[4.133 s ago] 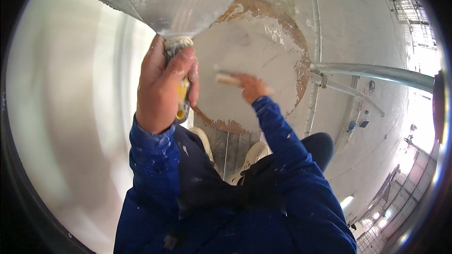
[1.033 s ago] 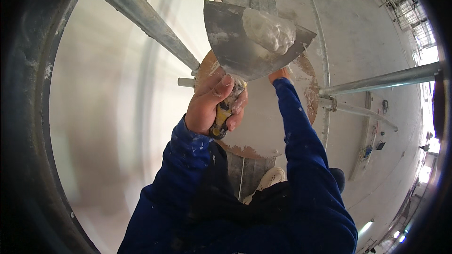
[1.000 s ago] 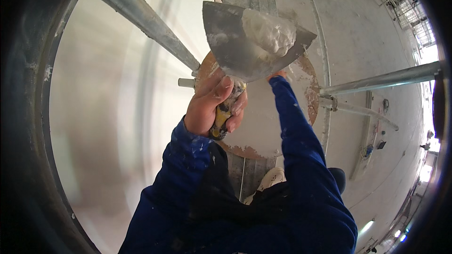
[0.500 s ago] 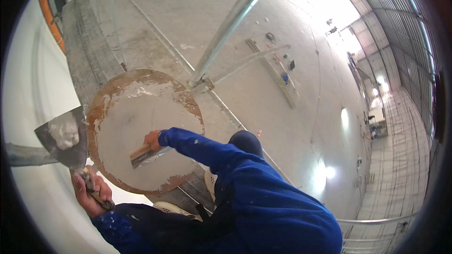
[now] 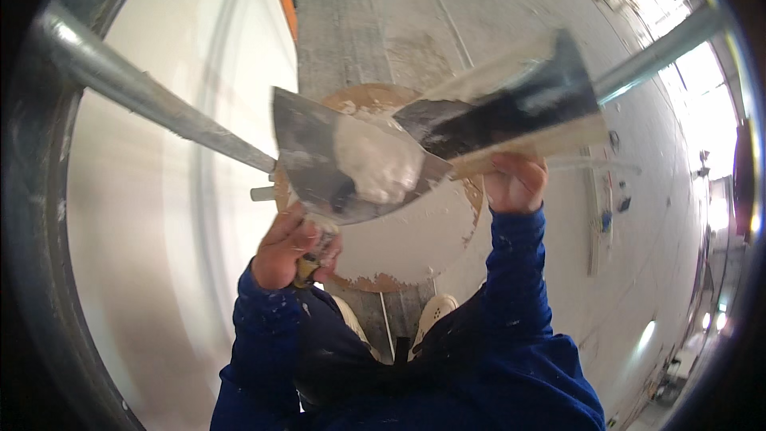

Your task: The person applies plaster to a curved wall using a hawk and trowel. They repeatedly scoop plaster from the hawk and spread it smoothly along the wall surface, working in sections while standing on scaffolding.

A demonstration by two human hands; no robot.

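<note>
Plaster lump [image 5: 379, 161] sits on the wide putty knife [image 5: 303, 132], blade face-up, presumably so it won't slide; left hand [image 5: 286, 251] clamped round that handle, right hand [image 5: 517, 182] gripping the finishing trowel [image 5: 511, 116] beside it, both above the round board [image 5: 359, 97], perhaps catching drips.

Room lies free between the left grip [image 5: 286, 251] and right grip [image 5: 517, 183], above the round brown white-coated board [image 5: 383, 281]. Ahead, the broad grey metal scraper [image 5: 307, 140] and long dark metal trowel [image 5: 511, 112] block passage; leftward, a thick grey metal pole [image 5: 159, 98] obstructs.
</note>
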